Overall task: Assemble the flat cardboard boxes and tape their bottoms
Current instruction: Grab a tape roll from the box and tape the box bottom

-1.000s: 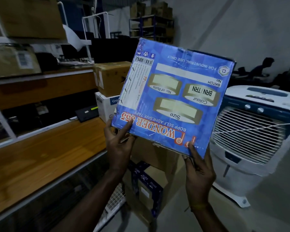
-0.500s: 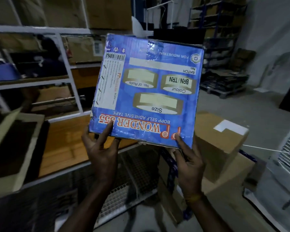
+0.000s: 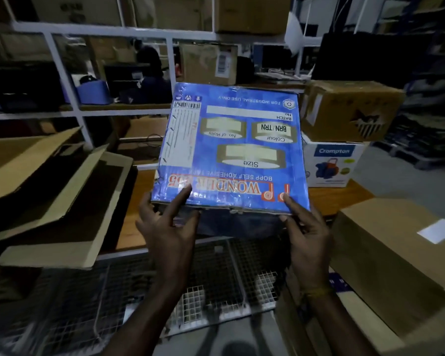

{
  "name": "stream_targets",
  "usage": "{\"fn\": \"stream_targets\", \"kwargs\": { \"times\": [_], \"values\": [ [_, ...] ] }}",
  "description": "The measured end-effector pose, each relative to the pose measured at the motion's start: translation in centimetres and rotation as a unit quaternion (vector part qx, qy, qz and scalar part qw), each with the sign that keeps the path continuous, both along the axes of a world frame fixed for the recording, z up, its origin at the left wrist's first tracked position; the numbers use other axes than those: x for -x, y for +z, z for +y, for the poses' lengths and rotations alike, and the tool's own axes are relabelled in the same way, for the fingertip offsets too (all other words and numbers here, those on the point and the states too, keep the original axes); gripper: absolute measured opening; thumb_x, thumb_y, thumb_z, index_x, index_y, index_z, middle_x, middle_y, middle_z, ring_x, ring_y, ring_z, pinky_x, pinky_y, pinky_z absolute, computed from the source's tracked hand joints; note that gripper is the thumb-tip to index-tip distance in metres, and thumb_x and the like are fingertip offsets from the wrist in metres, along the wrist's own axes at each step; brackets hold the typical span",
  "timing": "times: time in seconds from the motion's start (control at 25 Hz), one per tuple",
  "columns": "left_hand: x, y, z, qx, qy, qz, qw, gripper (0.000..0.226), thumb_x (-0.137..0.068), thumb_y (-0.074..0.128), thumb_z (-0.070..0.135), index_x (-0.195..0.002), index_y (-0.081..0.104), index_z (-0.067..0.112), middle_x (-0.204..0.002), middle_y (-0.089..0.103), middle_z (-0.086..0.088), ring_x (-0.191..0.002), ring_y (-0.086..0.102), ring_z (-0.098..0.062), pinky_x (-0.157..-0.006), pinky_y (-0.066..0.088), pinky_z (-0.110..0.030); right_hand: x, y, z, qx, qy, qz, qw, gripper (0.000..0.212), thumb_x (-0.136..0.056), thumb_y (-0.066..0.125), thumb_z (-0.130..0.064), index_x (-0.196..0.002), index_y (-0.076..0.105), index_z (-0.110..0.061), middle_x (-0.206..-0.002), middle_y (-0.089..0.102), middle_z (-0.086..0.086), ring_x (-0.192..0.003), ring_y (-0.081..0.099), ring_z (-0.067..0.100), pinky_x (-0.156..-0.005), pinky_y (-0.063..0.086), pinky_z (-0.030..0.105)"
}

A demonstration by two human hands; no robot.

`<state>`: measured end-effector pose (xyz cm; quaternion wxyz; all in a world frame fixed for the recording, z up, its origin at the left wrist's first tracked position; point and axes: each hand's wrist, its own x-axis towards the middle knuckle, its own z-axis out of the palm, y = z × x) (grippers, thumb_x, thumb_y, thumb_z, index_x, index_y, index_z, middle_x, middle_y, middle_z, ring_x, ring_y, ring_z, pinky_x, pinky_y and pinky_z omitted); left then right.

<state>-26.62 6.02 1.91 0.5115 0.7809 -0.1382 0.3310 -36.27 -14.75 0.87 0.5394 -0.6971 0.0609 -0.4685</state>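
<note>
I hold a flat blue cardboard box (image 3: 231, 147), printed upside down with "WONDER BOPP SELF ADHESIVE TAPE", in front of me over a wooden shelf. My left hand (image 3: 168, 227) grips its near left corner, thumb on the printed face and fingers underneath. My right hand (image 3: 306, 235) grips the near right corner the same way. The box tilts away from me, its far edge higher. An open brown carton (image 3: 49, 191) with its flaps up lies at the left on the shelf.
A white metal rack (image 3: 70, 78) with wooden shelves (image 3: 339, 199) stands ahead. On it sit a brown box (image 3: 350, 111) and a white Crompton box (image 3: 332, 165). A closed carton (image 3: 396, 265) is at the right. Wire mesh (image 3: 216, 278) runs below. A person sits behind the rack.
My view has swung left and down toward the rack. The blue box has come lower and tilted flatter over the shelf, both hands still holding its near corners.
</note>
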Motion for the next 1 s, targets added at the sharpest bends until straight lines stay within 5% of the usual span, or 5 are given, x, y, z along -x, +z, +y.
{"fn": "stream_targets", "kwargs": {
  "times": [0.24, 0.48, 0.6, 0.84, 1.0],
  "values": [
    [-7.0, 3.3, -2.6, 0.002, -0.072, -0.019, 0.997, 0.049, -0.078, 0.081, 0.023, -0.122, 0.066, 0.039, -0.136, 0.031, -0.001, -0.129, 0.043, -0.022, -0.105, 0.044, -0.037, -6.2, 3.6, -4.3, 0.085, -0.066, 0.035, 0.994, 0.036, -0.093, 0.065, -0.009, -0.128, 0.066, -0.02, -0.129, 0.056, -0.002, -0.115, 0.049, -0.016, -0.079, 0.048, 0.003],
    [-13.3, 3.7, -5.4, -0.061, -0.042, -0.058, 0.996, 0.055, -0.085, 0.073, 0.035, -0.136, 0.054, 0.033, -0.143, 0.032, -0.016, -0.129, 0.041, -0.031, -0.097, 0.043, -0.034, -12.9, 3.2, -7.2, 0.136, -0.178, 0.031, 0.974, 0.049, -0.097, 0.061, -0.03, -0.144, 0.048, -0.029, -0.139, 0.054, 0.0, -0.124, 0.053, 0.015, -0.093, 0.05, 0.032],
    [-15.7, 2.3, -5.6, -0.062, -0.047, -0.097, 0.992, 0.061, -0.087, 0.071, 0.035, -0.142, 0.045, 0.03, -0.145, 0.032, -0.021, -0.133, 0.037, -0.034, -0.102, 0.038, -0.033, -15.3, 3.0, -6.5, 0.106, -0.193, -0.02, 0.975, 0.061, -0.095, 0.064, -0.028, -0.149, 0.036, -0.02, -0.144, 0.044, -0.011, -0.133, 0.046, 0.016, -0.102, 0.046, 0.031],
    [-19.7, -3.6, -4.9, -0.091, -0.092, -0.097, 0.987, 0.059, -0.087, 0.072, 0.024, -0.139, 0.047, 0.029, -0.15, 0.023, -0.019, -0.136, 0.035, -0.036, -0.101, 0.047, -0.048, -18.6, -1.8, -5.9, 0.121, -0.19, 0.011, 0.974, 0.04, -0.092, 0.067, -0.017, -0.129, 0.053, -0.021, -0.145, 0.036, 0.02, -0.135, 0.036, 0.02, -0.097, 0.029, -0.002],
    [-21.5, -8.3, -4.5, -0.175, -0.086, -0.035, 0.98, 0.066, -0.083, 0.077, 0.025, -0.139, 0.046, 0.038, -0.154, 0.019, -0.022, -0.134, 0.034, -0.042, -0.101, 0.045, -0.055, -20.1, -5.6, -6.8, 0.125, -0.186, 0.083, 0.971, 0.048, -0.092, 0.068, -0.024, -0.134, 0.051, -0.041, -0.146, 0.034, 0.01, -0.135, 0.037, 0.02, -0.105, 0.035, 0.016]
  ]
}}
